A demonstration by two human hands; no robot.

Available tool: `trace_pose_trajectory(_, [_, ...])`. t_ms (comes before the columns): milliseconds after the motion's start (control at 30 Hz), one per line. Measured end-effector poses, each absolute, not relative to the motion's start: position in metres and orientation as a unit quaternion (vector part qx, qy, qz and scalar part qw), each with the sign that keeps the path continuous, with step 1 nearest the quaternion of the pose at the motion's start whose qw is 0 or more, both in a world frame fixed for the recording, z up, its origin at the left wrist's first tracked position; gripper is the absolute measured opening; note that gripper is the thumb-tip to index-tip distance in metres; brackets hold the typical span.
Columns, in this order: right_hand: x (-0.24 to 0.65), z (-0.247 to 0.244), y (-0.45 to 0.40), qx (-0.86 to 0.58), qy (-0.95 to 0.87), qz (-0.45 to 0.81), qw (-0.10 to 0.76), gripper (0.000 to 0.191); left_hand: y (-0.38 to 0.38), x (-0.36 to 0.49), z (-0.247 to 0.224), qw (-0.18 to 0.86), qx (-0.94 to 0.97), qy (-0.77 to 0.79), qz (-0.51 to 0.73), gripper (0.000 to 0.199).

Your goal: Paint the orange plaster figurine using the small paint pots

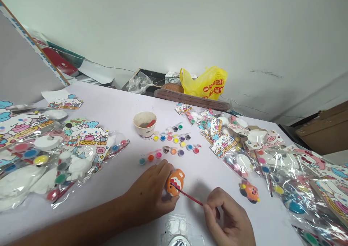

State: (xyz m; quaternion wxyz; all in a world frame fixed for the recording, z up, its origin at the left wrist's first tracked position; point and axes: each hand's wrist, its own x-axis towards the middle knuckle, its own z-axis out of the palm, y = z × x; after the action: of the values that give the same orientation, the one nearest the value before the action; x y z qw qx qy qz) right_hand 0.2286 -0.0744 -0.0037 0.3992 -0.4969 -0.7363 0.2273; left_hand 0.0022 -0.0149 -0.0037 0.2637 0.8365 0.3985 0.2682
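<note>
My left hand (pixel 154 191) is closed around the left side of a small orange figurine (pixel 178 173) with white and reddish markings, steadying it just above or on the white table. Between the thumb and fingers of my right hand (pixel 228 217) is a thin red paintbrush (pixel 191 198). Its tip touches the figurine's painted front. Beyond my left hand stand several small open paint pots (pixel 173 151) in many colours. Behind them is a paper cup (pixel 145 131) holding murky liquid and a red stick-like item.
A second painted figurine (pixel 249 192) lies right of my right hand. Clear packets of white figurines and paints cover the left (pixel 78 166) and right (pixel 241 162) sides. A tape roll (pixel 179 241) sits at the near edge. A yellow plastic bag (pixel 205 84) stands behind the table.
</note>
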Motion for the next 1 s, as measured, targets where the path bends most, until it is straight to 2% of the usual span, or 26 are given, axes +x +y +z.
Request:
trace_pose_trajectory(600, [0.2277, 0.0031, -0.0749, -0.479, -0.752, 0.211, 0.400, 0.021, -0.0138, 0.0019, -0.0034, 0.273, 0.829, 0.421, 0.248, 0.028])
trace_pose_trajectory(1000, [0.2304, 0.0014, -0.0768, -0.488, -0.738, 0.223, 0.410, 0.020, -0.0148, 0.0008, -0.0033, 0.271, 0.832, 0.413, 0.253, 0.031])
